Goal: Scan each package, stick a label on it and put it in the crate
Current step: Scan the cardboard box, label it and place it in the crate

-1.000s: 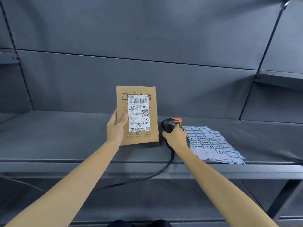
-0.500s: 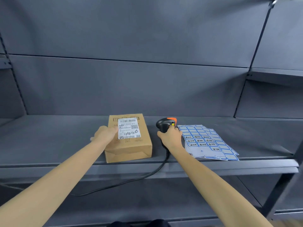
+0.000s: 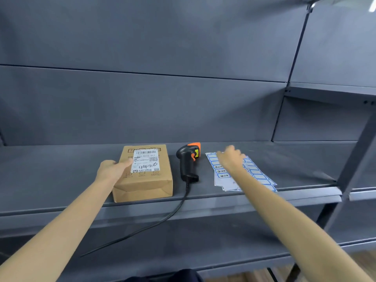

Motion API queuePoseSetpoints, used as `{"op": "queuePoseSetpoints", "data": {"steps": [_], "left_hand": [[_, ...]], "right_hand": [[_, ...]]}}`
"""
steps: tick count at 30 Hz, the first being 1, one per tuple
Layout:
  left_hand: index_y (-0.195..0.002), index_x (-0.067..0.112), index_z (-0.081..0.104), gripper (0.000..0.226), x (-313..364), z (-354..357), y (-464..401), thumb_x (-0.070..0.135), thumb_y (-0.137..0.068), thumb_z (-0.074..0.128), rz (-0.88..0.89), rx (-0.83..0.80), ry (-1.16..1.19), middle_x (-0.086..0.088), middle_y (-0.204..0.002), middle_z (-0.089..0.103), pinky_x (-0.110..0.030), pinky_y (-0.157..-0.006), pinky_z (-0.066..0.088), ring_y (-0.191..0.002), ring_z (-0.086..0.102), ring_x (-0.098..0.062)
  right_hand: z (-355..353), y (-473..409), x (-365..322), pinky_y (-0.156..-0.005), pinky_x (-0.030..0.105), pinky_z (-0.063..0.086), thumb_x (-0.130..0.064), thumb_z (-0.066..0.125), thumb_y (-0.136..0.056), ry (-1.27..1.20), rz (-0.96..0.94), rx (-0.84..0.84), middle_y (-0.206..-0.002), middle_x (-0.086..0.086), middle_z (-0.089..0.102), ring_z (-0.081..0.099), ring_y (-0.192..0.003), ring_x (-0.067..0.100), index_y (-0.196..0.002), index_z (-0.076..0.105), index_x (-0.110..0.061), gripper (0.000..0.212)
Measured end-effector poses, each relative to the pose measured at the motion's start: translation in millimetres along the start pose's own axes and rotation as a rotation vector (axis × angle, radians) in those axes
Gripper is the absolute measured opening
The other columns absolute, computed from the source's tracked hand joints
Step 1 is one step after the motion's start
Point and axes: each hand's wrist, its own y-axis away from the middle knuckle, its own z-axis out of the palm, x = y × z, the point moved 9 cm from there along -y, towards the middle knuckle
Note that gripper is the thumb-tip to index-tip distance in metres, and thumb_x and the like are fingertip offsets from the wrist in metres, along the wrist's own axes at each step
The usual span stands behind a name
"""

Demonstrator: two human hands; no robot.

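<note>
A brown cardboard package (image 3: 146, 180) lies flat on the grey shelf (image 3: 61, 176), its white shipping label (image 3: 145, 160) facing up. My left hand (image 3: 110, 170) rests against the package's left side, fingers stretched onto its top. To the right of the package, the black and orange barcode scanner (image 3: 188, 161) lies on the shelf with no hand on it. Further right, my right hand (image 3: 231, 158) hovers over a small stack of blue-bordered label sheets (image 3: 252, 174), fingers pointing down at them; it is blurred. No crate is in view.
The scanner's black cable (image 3: 162, 217) hangs over the shelf's front edge and runs down to the left. A grey back panel stands behind the shelf. A shelf upright (image 3: 354, 155) stands at the right, and a lower shelf (image 3: 203, 241) lies below.
The package went from upright in my left hand to flat on the shelf. My right hand let go of the scanner and moved right over the label sheets.
</note>
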Motion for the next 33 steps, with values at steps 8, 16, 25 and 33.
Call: {"op": "queuePoseSetpoints", "data": {"steps": [8, 16, 25, 33], "left_hand": [[-0.106, 0.004, 0.055, 0.04, 2, 1, 4, 0.039, -0.088, 0.065, 0.008, 0.005, 0.032, -0.009, -0.101, 0.054, -0.036, -0.078, 0.036, -0.091, 0.048, -0.027], [-0.085, 0.009, 0.061, 0.022, 15, -10, 15, 0.031, -0.091, 0.062, 0.093, 0.115, 0.067, -0.01, -0.105, 0.059, -0.035, -0.082, 0.039, -0.097, 0.052, -0.029], [-0.12, 0.007, 0.057, 0.026, 26, -40, 33, 0.009, -0.096, 0.047, 0.247, 0.393, 0.279, -0.009, -0.123, 0.057, -0.029, -0.084, 0.039, -0.113, 0.052, -0.024], [-0.118, 0.009, 0.057, 0.026, 29, -48, 36, 0.01, -0.094, 0.047, 0.284, 0.399, 0.318, -0.004, -0.119, 0.057, -0.031, -0.087, 0.041, -0.107, 0.052, -0.02]], "right_hand": [[-32, -24, 86, -0.075, 0.034, 0.041, -0.022, 0.058, -0.087, 0.249, 0.272, -0.277, -0.07, 0.005, 0.044, 0.047, -0.079, 0.026, -0.078, 0.048, -0.009, 0.019], [-30, -13, 70, -0.073, 0.027, 0.036, -0.043, 0.055, -0.095, 0.522, 0.231, -0.426, -0.062, 0.004, 0.04, 0.041, -0.058, 0.018, -0.065, 0.04, -0.009, 0.048], [-27, -24, 77, -0.051, 0.021, 0.036, -0.034, 0.053, -0.098, 0.467, 0.32, -0.48, -0.062, 0.004, 0.043, 0.036, -0.057, 0.016, -0.065, 0.04, -0.01, 0.042], [-25, -50, 89, -0.097, 0.034, 0.045, -0.007, 0.078, -0.074, 0.101, 0.356, -0.513, -0.084, 0.012, 0.062, 0.058, -0.084, 0.024, -0.096, 0.057, -0.001, 0.031]]}}
